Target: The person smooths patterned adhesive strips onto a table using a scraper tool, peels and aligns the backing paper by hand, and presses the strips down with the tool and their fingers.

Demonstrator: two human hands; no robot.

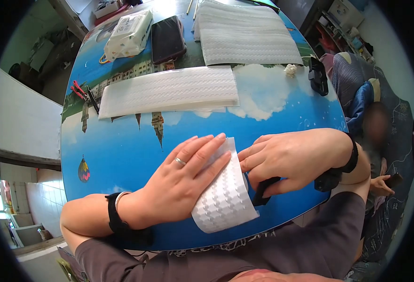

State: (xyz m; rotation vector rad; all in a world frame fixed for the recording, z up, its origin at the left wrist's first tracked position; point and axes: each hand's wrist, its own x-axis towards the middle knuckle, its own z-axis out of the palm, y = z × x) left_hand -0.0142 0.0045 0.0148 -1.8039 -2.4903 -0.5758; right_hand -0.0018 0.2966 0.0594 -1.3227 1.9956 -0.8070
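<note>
A white strip with a raised houndstooth-like pattern (226, 199) curves up off the table near its front edge. My left hand (181, 176) lies across the upper part of this strip, fingers long and close together, keeping hold of it; its thumb is hidden. My right hand (296, 157) is bent beside the strip's right edge, with the fingertips near or touching it. Between its thumb and fingers is a black object (264, 190), partly covered, whose kind I cannot make out.
Flat white strips (169, 91) lie ahead on the printed tabletop (122, 141), with a larger stack of sheets (247, 35) behind. Around them are a phone (168, 40), a wipes pack (129, 35), red-handled cutters (79, 89) and a black clip-like item (318, 76). Another person sits at right.
</note>
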